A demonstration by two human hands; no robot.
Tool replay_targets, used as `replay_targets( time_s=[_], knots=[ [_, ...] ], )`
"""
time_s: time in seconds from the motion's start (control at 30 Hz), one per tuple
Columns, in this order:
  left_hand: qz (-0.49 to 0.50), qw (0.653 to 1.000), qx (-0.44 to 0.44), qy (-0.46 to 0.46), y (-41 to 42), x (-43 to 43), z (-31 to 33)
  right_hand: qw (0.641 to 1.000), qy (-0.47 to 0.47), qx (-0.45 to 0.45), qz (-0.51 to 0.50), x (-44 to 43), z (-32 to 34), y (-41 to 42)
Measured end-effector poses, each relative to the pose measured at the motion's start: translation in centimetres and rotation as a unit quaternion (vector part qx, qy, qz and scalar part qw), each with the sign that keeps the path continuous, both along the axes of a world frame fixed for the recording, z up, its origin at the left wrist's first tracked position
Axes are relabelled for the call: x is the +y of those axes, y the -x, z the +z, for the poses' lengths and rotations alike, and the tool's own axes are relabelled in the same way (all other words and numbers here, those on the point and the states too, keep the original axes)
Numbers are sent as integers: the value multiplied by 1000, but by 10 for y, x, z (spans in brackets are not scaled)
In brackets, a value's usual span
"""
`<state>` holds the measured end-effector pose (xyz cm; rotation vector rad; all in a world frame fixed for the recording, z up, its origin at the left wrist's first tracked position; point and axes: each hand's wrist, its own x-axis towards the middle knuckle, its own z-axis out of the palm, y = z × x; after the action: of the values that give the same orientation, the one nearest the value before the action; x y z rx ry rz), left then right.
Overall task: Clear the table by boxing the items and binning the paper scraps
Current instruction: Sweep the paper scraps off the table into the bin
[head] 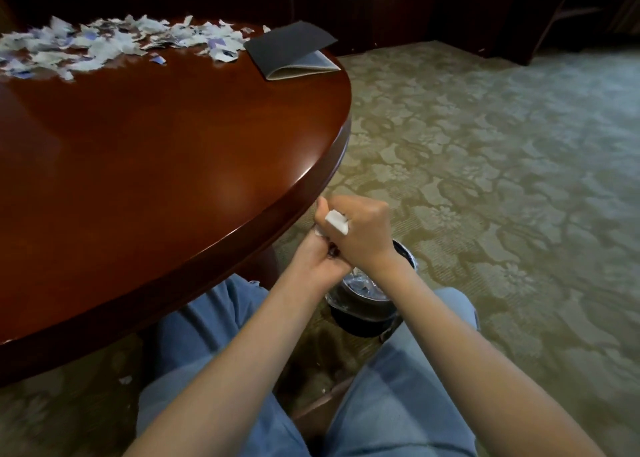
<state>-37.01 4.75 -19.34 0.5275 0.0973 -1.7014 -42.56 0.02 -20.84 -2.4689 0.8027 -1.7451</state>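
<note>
Both my hands are bunched together just off the table's near right edge, above a small dark bin [367, 312] lined with clear plastic that stands on the carpet between my knees. My right hand [360, 233] is curled into a fist around white paper scraps [336, 221], one piece sticking out between its fingers. My left hand [315, 260] sits under and against it, fingers curled around the same wad. A long heap of torn white and blue paper scraps [104, 46] lies across the far side of the round wooden table [166, 165]. A few scraps lie inside the bin.
A dark folded booklet [292, 49] lies at the table's far right edge beside the scraps. One stray scrap [125, 379] lies on the patterned carpet under the table. Dark wall panelling and furniture stand at the back.
</note>
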Motion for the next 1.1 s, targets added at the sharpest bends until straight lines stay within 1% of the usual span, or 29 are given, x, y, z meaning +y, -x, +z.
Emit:
replay_targets(
  time_s=[0.03,0.13,0.2,0.27,0.37,0.53,0.63,0.77,0.83,0.93,1.03,1.1],
  knots=[
    [17,1000,-1,-13,3,-6,-5,1000,-6,-2,-6,-4,-3,3],
    [8,1000,13,-22,14,-22,-10,999,-38,-7,-22,-18,-14,13],
    [2,1000,-11,-26,21,-33,-15,997,-55,3,-48,-29,-23,20],
    [-6,997,-57,-57,26,-47,-23,994,-69,25,-83,-41,-34,26],
    [-45,995,-31,-78,34,-65,-37,985,-101,59,-129,-57,-53,36],
    [-68,992,-21,-105,46,-93,-63,961,-165,96,-198,-78,-83,48],
    [-67,989,-29,-132,55,-109,-76,948,-237,99,-185,-92,-104,56],
    [-78,980,-48,-179,64,-132,-88,910,-377,90,-149,-110,-122,64],
    [-100,971,-75,-204,66,-145,-96,892,-422,72,-148,-120,-130,67],
    [-125,957,-129,-226,68,-167,-113,865,-478,20,-151,-138,-150,69],
    [-138,939,-178,-260,67,-190,-140,820,-541,-30,-185,-155,-168,68],
    [-140,928,-199,-282,68,-203,-156,790,-580,-78,-185,-162,-177,65]
  ],
)
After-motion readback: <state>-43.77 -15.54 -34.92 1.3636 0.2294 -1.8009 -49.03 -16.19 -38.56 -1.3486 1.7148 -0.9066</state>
